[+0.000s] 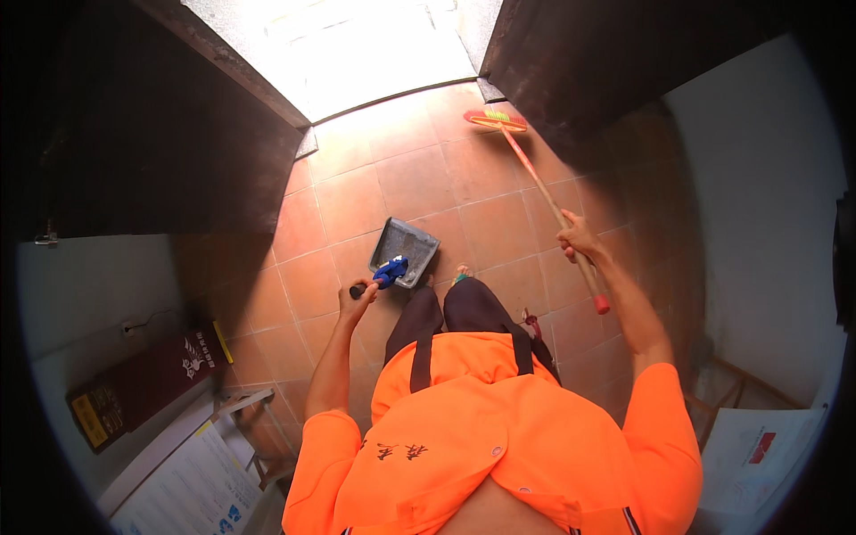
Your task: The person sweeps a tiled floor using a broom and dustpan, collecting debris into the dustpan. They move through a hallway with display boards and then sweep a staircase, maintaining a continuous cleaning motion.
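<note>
My right hand (580, 237) is closed around the wooden handle of a broom (546, 192). The broom reaches away from me, and its red and yellow head (496, 119) is at the far right of the tiles, near the doorway. In my left hand (358, 301) is the dark handle of a grey dustpan (416, 234), which is in front of my feet. A blue piece (390, 271), its kind unclear, sits where the handle meets the pan. Some small light debris seems to lie in the pan, too small to name.
Dark door leaves (160, 134) stand open on both sides of a bright doorway (357, 49). Terracotta tiles (490, 227) cover the floor. At left are a dark red box (152, 388) and a printed sheet (192, 486); at right, a wooden frame (736, 392) and a white board (749, 455).
</note>
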Available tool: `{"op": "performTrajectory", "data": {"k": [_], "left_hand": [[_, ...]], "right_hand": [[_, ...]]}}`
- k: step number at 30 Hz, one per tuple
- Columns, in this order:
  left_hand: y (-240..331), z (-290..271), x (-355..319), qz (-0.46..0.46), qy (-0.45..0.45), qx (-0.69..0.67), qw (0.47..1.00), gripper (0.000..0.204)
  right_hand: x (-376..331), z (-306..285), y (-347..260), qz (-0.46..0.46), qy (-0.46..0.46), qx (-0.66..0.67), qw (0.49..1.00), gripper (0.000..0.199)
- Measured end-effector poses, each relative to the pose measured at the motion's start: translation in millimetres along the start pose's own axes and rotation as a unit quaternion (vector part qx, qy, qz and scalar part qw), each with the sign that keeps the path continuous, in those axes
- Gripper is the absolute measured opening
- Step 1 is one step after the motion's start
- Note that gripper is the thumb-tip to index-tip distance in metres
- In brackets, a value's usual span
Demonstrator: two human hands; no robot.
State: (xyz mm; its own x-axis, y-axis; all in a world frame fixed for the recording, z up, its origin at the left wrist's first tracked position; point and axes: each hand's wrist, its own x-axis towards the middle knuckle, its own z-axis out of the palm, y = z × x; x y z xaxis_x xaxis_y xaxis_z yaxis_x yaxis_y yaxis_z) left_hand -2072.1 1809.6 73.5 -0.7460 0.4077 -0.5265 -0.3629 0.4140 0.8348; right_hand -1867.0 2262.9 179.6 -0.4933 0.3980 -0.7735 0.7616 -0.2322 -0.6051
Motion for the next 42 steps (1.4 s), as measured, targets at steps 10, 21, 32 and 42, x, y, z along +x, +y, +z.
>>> {"op": "performTrajectory", "data": {"k": [10,21,32,42], "left_hand": [[-36.1,27.4,60.2,0.084,-0.012,0.197,0.977,0.015],[-46.8,-24.1,38.9,0.039,-0.031,0.117,0.992,0.009],[-53.4,-87.0,-8.2,-0.006,0.015,0.039,0.999,0.007],[-68.3,-100.1,8.7,-0.025,-0.032,0.009,0.999,0.012]], "right_hand": [[-182.6,57.7,67.4,0.175,-0.178,0.114,0.962,0.070],[-99.5,62.8,23.4,-0.007,-0.055,0.008,0.998,0.072],[-25.6,145.3,46.8,-0.036,-0.064,-0.133,0.988,0.073],[-252.8,131.8,44.3,0.182,-0.207,0.151,0.949,0.067]]}}
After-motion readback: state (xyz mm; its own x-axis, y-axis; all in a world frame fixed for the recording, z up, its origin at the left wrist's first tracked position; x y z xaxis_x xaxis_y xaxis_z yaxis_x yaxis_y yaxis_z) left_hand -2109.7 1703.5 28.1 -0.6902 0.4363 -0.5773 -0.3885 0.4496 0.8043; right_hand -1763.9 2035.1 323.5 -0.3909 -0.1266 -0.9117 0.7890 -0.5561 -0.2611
